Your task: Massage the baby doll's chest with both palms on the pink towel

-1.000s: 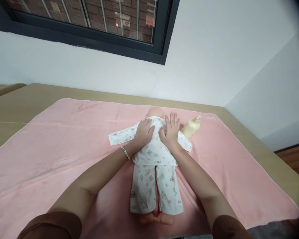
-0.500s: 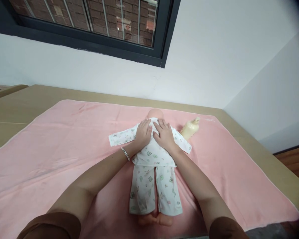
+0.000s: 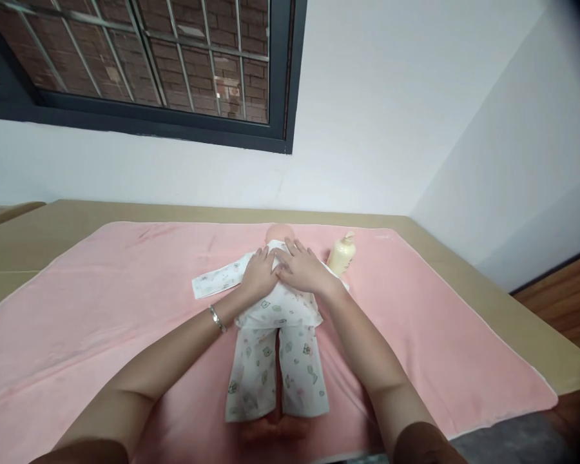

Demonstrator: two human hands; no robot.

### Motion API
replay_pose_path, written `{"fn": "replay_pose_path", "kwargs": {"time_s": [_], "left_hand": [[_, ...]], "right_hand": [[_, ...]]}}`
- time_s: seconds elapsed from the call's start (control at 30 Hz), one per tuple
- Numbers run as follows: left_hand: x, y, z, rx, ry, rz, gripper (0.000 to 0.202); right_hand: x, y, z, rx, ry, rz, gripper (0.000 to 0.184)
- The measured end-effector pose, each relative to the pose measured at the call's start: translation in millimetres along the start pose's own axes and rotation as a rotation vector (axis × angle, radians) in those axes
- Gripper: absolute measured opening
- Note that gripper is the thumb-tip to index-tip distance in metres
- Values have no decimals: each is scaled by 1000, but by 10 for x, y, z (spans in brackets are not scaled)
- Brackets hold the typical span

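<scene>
A baby doll (image 3: 279, 309) in white printed pajamas lies with its head away from me and its feet toward me. Both of my hands rest flat on its upper body. My left hand (image 3: 260, 274), below a silver bracelet (image 3: 217, 318), has its fingers stretched out on the shirt. Beside it my right hand (image 3: 302, 267) lies with fingers spread, its thumb side meeting the left hand. The hands and right forearm hide part of the chest and one sleeve. A cream pump bottle (image 3: 342, 253) stands just right of the doll's shoulder.
Under the doll a pink blanket (image 3: 101, 309) covers most of a wooden table (image 3: 526, 322). Behind it rise a white wall (image 3: 357, 129) and a dark-framed, barred window (image 3: 174, 122). A brown wooden surface (image 3: 565, 290) shows at the right.
The view has shifted, so everything sits further left and the window shows more. My right hand has turned inward across the doll's chest, closer to my left hand.
</scene>
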State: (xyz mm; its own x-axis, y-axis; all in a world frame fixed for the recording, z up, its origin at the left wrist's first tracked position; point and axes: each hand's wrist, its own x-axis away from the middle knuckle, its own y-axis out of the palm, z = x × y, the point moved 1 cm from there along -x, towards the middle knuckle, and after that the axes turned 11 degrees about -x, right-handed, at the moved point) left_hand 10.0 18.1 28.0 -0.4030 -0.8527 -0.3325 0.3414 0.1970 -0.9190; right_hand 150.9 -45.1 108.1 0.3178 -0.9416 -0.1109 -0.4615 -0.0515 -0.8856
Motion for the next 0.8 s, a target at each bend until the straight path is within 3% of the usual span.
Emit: {"fn": "replay_pose_path", "kwargs": {"time_s": [0.07,0.13,0.2,0.23,0.27,0.33,0.4,0.47,0.57,0.67,0.8], "left_hand": [[182,-124,259,-16,26,-59,60],[348,-241,549,152,125,-178,55],[411,-334,823,535,229,-364,48],[384,-364,940,779,215,-460,45],[316,-379,1045,1013,173,-579,44],[76,-365,1211,1406,-103,-769,45],[-233,-314,1343,1646,-378,-871,48],[-527,-257,1447,1815,-492,-809,49],[-797,-170,1559,1937,-566,-726,49],[-847,-110,1619,1973,-582,-766,49],[-739,-158,1569,1972,-632,-772,48]], "right_hand": [[177,-252,3,-59,-21,-94,65],[337,-499,97,-114,35,-112,68],[447,-709,267,-133,113,-23,70],[478,-792,369,-123,155,48,70],[494,-856,475,-102,203,121,70],[486,-925,670,-38,316,213,68],[443,-922,810,-3,409,164,67],[388,-884,879,19,432,95,65],[324,-834,884,98,402,119,55],[299,-814,851,186,393,148,43],[301,-802,818,205,415,164,41]]}}
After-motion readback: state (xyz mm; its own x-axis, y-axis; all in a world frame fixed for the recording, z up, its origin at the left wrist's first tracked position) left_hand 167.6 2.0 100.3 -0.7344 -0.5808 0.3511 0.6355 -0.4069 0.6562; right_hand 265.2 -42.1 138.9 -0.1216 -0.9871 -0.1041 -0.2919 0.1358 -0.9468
